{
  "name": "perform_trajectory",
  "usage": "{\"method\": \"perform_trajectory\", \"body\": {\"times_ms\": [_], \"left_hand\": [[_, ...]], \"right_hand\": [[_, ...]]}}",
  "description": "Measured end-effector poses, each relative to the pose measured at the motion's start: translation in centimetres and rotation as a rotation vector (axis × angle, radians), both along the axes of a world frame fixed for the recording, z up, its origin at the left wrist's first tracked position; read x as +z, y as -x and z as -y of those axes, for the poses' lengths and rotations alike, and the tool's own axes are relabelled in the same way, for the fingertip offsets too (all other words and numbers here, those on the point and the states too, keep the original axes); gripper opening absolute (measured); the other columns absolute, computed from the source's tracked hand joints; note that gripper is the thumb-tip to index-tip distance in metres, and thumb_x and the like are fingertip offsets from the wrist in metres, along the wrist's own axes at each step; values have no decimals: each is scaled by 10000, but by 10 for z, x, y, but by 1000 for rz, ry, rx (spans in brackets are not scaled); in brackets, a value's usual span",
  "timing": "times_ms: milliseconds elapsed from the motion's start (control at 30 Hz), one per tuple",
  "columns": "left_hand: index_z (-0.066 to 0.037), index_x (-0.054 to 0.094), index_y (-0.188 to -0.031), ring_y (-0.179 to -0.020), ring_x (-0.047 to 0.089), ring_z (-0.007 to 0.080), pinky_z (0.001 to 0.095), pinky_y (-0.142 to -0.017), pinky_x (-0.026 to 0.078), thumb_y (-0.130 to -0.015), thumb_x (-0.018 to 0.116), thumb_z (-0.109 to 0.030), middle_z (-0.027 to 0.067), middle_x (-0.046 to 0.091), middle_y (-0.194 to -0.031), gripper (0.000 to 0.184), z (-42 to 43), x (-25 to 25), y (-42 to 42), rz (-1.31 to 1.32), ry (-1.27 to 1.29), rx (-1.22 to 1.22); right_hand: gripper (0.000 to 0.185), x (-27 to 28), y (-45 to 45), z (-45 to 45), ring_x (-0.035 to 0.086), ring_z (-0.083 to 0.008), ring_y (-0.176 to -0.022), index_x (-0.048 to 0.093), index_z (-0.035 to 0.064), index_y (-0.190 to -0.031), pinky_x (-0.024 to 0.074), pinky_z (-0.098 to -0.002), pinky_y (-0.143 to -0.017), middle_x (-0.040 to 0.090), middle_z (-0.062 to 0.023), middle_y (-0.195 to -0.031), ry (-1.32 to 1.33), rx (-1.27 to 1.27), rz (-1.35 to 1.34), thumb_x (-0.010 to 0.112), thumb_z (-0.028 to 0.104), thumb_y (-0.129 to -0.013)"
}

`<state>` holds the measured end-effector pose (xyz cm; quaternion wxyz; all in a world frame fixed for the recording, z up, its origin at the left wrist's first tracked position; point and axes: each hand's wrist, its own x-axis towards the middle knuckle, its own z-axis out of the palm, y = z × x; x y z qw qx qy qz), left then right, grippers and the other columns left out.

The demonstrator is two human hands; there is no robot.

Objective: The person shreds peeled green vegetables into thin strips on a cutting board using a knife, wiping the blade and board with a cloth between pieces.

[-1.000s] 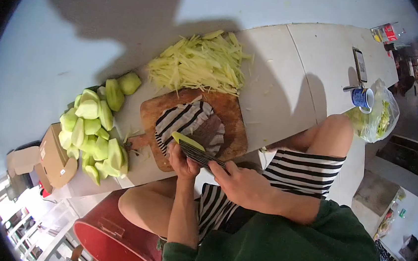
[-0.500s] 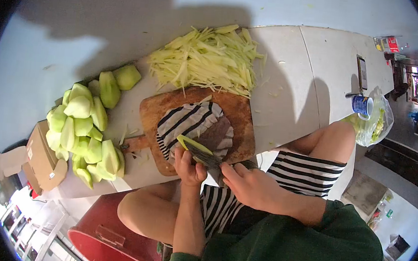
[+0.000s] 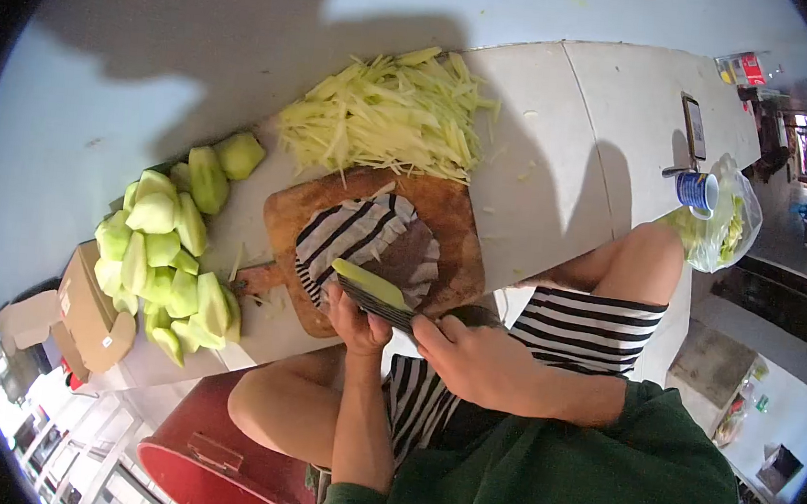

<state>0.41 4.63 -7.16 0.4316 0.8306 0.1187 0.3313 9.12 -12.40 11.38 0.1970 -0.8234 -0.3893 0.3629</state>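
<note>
My left hand (image 3: 357, 327) is closed round a pale green peeled piece (image 3: 374, 285), held above a striped cloth (image 3: 352, 233). My right hand (image 3: 475, 362) grips the end of a dark, ridged blade-like tool (image 3: 378, 305), which lies along the near side of that piece. Under the cloth is a wooden cutting board (image 3: 462, 238), its handle pointing left. Beyond the board is a heap of pale green shreds (image 3: 387, 116). Several peeled green pieces (image 3: 159, 250) are piled left of the board.
An open cardboard box (image 3: 96, 312) stands at the far left. A red tub (image 3: 213, 451) is below the table edge. To the right are a phone (image 3: 693, 127), a blue and white cup (image 3: 695, 191), a plastic bag (image 3: 727, 228) with green bits and a bottle (image 3: 748, 68).
The view has shifted slightly. Both hands have stayed close together over the cloth, while the dark tool has changed its tilt against the green piece, more of which now shows.
</note>
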Motion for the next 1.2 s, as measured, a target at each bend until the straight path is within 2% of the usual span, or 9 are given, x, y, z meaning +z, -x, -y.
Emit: {"method": "perform_trajectory", "body": {"times_ms": [267,400,600,667,800,1100,1200], "left_hand": [[-11,612,-1188,-788,594,363,427,-647,491,-961,539,-458,195,639,-952,506,-1,3,0,-28,31,-16],[-31,549,-1240,-778,581,371,433,-639,488,-963,546,-411,218,620,-992,470,-3,-3,5,-43,-18,-64],[-36,532,-1249,-777,571,371,449,-636,481,-958,554,-374,223,611,-1002,447,0,-6,3,15,4,-36],[-35,545,-1253,-789,577,372,449,-640,482,-966,538,-383,216,621,-1013,451,-2,2,1,-40,-1,-64],[-34,567,-1256,-802,592,366,437,-641,486,-981,527,-441,190,643,-1024,493,-1,4,-1,8,-41,-27],[-41,568,-1267,-764,595,357,419,-594,487,-972,563,-435,196,621,-995,492,0,-4,0,8,-12,-24],[-44,558,-1261,-750,582,363,429,-600,481,-970,572,-428,201,606,-979,482,1,-6,3,18,-13,-8]], "right_hand": [[368,-19,6,-1,683,-410,-608,438,20,-1291,568,-492,-501,637,-203,-861,-66,-42,34,548,220,-1002],[326,-71,4,-16,685,-414,-629,460,20,-1243,573,-496,-516,643,-198,-864,-111,-63,47,532,251,-1025],[302,-52,5,-14,690,-410,-634,463,26,-1204,572,-500,-515,652,-203,-852,-78,-78,84,514,274,-1041],[298,-31,6,-8,688,-408,-625,464,27,-1195,570,-499,-511,654,-205,-852,-86,-79,71,519,276,-1040],[277,-3,5,0,680,-400,-594,470,30,-1151,565,-487,-498,651,-196,-838,-52,-75,41,534,273,-1035],[245,-1,1,-1,675,-392,-605,465,25,-1120,558,-479,-493,644,-187,-865,-90,-70,20,563,224,-1015],[251,-21,-2,-7,673,-392,-605,460,22,-1118,560,-478,-498,640,-185,-860,-165,-99,29,575,216,-1009]]}}
